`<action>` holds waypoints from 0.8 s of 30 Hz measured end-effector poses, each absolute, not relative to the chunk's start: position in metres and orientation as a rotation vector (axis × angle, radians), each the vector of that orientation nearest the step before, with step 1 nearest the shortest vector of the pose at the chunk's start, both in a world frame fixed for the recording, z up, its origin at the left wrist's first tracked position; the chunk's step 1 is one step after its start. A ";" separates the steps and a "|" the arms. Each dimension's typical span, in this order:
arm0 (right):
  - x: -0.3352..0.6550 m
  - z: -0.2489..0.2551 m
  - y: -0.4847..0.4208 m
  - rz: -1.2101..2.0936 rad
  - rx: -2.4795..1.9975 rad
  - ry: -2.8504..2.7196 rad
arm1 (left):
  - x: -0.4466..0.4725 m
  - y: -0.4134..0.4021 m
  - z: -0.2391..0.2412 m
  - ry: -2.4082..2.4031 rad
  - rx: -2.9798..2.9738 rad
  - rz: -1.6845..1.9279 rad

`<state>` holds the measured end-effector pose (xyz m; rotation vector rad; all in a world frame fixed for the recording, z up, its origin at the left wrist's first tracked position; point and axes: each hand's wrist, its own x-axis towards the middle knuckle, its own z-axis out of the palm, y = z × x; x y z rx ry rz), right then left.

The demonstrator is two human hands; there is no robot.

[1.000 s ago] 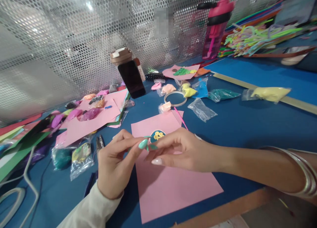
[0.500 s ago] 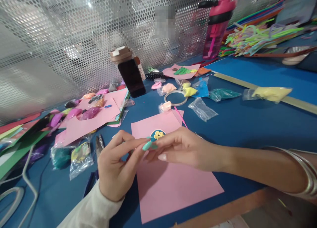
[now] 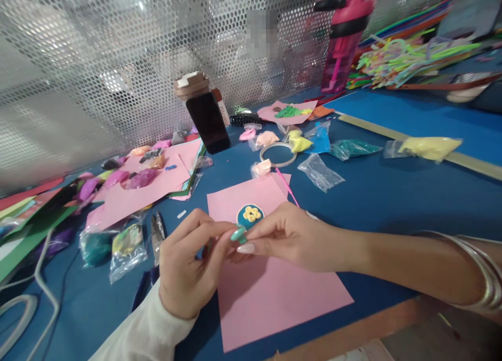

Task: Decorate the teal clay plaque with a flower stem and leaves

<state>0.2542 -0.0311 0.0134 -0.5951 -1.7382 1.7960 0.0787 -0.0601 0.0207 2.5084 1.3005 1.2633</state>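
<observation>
My left hand (image 3: pixel 187 269) and my right hand (image 3: pixel 292 236) meet fingertip to fingertip over a pink paper sheet (image 3: pixel 274 293). Both are closed in a pinch on a small mint-green clay piece (image 3: pixel 238 234). Just behind the fingertips, a round teal disc (image 3: pixel 250 214) with several small yellow bits on top lies on the sheet. My left arm wears a white sleeve, and silver bangles circle my right wrist (image 3: pixel 484 275).
A phone (image 3: pixel 207 123) leans on a brown-lidded cup. A tape ring (image 3: pixel 278 154), small clay bags (image 3: pixel 319 172), more pink paper (image 3: pixel 145 186) and pliers (image 3: pixel 157 231) lie around. A pink bottle (image 3: pixel 343 42) and coloured strips (image 3: pixel 408 58) stand at the back. A perforated screen (image 3: pixel 98 63) walls the table.
Both hands have drawn slightly nearer me and pinched closer together on the mint-green piece, so the whole teal disc now shows behind the fingertips.
</observation>
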 end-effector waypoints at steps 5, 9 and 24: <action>0.257 0.012 -0.030 1.836 -0.514 -1.700 | 0.075 -0.057 0.017 1.230 2.353 1.321; 0.257 0.012 -0.031 1.693 -0.584 -1.840 | 0.078 -0.058 0.017 1.187 2.425 1.187; 0.257 0.013 -0.032 1.778 -0.544 -1.779 | 0.075 -0.055 0.016 1.245 2.299 1.208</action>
